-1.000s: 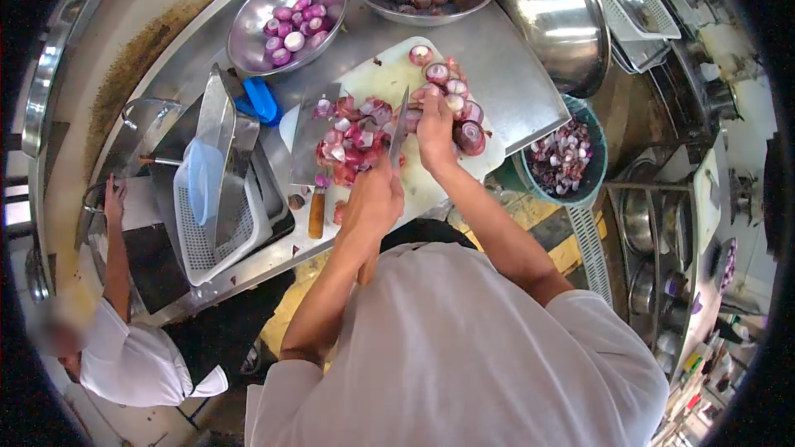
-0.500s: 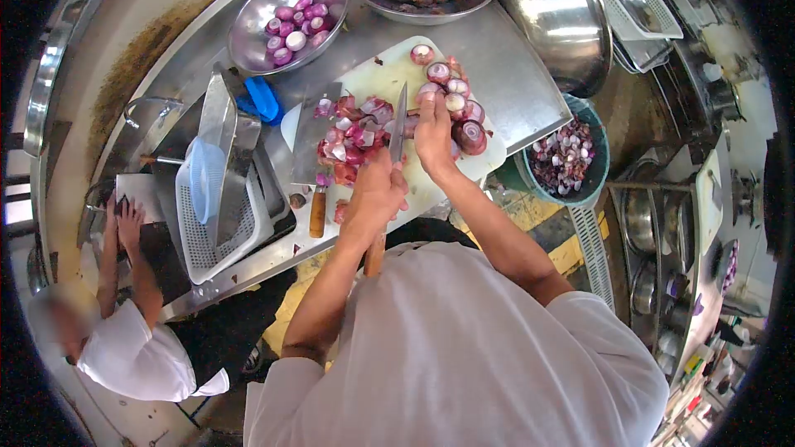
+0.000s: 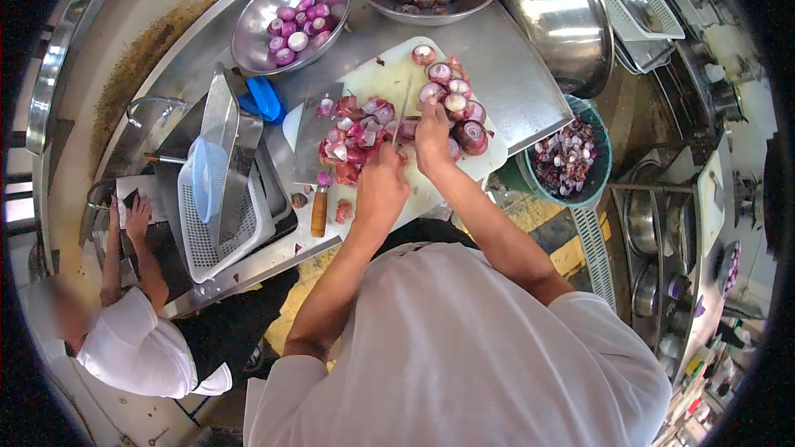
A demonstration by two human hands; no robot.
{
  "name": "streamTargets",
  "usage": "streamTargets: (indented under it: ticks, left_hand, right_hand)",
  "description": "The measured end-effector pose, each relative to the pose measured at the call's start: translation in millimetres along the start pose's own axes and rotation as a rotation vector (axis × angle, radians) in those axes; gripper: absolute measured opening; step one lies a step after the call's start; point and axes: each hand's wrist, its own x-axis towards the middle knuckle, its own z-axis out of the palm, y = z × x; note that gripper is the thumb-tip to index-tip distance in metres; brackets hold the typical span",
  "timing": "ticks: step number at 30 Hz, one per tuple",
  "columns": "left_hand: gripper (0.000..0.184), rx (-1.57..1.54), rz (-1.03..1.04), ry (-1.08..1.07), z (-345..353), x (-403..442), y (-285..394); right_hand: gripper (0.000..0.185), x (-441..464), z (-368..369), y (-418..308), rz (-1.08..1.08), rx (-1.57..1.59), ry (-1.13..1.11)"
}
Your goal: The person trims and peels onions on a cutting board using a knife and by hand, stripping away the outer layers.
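Now, thin steel-bladed knife [image 3: 404,108] over white plastic board [image 3: 385,66], long axis running forward from left hand [image 3: 381,182], fingers clamped on it. Purple-red onion [image 3: 408,128] between blade and right hand [image 3: 433,141], whose grip can't be told.

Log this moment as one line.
left hand: gripping thin steel knife; right hand: at red-purple onions; below both: white cutting board

The left hand [image 3: 382,180] is curling into a closed grip, the left forearm [image 3: 333,290] angling forward and inward. The right hand [image 3: 434,134] is reaching slightly farther forward, fingers bunching together, the right forearm [image 3: 498,228] slanting inward too.
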Motion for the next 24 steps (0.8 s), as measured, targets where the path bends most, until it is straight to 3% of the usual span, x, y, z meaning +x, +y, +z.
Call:
streamTargets:
  ticks: [1,2,5,8,11,14,16,20,22,24]
  left_hand:
    - [0.013,0.197,0.090,0.097,2,-1,-4]
    - [0.013,0.198,0.092,0.097,1,1,-12]
    - [0.011,0.065,0.088,0.163,-8,8,-26]
    - [0.010,-0.079,0.042,0.042,-26,10,-7]
    - [0.016,-0.565,-0.042,-0.005,-32,9,20]
    - [0.010,-0.408,-0.010,-0.077,-29,13,17]
    - [0.010,-0.080,0.125,0.071,-21,16,4]
    - [0.010,-0.043,0.130,0.214,-9,20,-8]
    - [0.011,-0.248,-0.069,0.170,-12,20,-5]
    - [0.011,-0.151,-0.084,0.165,-18,18,-1]
  right_hand:
    - [0.046,-14,1,-27,0.134,0.098,-0.009]
    - [0.047,-21,2,-43,0.267,0.198,-0.017]
    - [0.047,-7,-5,-22,0.234,0.202,-0.010]
    - [0.046,7,-6,5,0.166,0.141,-0.046]
    - [0.043,-2,1,-2,0.107,0.110,-0.058]
    - [0.041,-4,1,2,0.124,0.116,-0.091]
    - [0.042,-8,0,-1,0.123,0.094,-0.076]
    - [0.034,-6,-3,12,0.177,0.105,-0.096]
    - [0.031,-12,-4,-1,0.207,0.167,-0.173]
    - [0.029,-20,-9,-17,0.236,0.232,-0.250]
